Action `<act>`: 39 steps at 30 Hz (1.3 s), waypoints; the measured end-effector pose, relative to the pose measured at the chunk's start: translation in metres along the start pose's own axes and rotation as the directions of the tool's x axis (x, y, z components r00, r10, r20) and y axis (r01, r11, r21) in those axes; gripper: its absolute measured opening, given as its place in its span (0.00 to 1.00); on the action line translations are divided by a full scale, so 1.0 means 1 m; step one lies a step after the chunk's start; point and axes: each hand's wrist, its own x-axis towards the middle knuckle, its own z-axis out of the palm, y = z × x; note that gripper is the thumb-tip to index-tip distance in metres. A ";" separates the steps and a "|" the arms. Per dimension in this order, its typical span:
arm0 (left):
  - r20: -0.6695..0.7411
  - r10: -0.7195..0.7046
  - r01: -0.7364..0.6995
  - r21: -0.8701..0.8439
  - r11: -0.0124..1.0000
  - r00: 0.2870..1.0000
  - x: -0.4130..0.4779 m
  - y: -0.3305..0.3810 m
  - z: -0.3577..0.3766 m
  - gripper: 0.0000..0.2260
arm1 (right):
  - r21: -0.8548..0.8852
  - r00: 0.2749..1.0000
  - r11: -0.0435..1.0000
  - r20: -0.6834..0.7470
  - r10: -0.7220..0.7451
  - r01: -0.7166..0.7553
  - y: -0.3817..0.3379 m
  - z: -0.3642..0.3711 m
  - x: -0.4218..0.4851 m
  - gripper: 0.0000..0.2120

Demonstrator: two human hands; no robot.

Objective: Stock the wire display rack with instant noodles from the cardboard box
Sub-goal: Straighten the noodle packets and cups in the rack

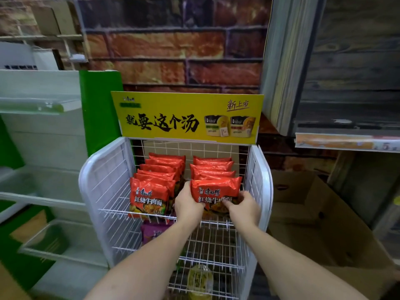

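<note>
A white wire display rack (104,187) stands in front of me under a yellow sign. Its top shelf holds two rows of red instant noodle packs standing upright; the left row (155,180) is apart from my hands. My left hand (187,204) and my right hand (243,207) both grip the front red noodle pack (216,189) of the right row, one at each lower corner, above the shelf's front wire. The open cardboard box (311,215) sits on the floor to the right of the rack.
Lower rack shelves hold a purple pack (152,231) and a yellow-green pack (200,278). A green and white shelving unit (43,148) stands to the left. A dark shelf with a price strip (346,142) overhangs on the right. A brick-pattern wall is behind.
</note>
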 end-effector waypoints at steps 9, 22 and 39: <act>0.078 0.006 -0.019 0.169 0.985 0.997 0.030 -0.032 0.027 0.25 | -0.102 0.992 0.988 0.024 0.121 -0.118 0.031 0.025 0.021 0.19; 0.226 0.011 -0.048 0.157 0.986 0.974 0.043 -0.070 0.025 0.31 | -0.282 0.992 0.952 0.015 0.126 -0.117 0.038 0.039 0.021 0.23; 0.275 -0.002 -0.037 0.138 0.990 0.961 0.050 -0.072 0.020 0.32 | -0.350 0.996 0.933 0.018 0.093 -0.081 0.043 0.042 0.019 0.23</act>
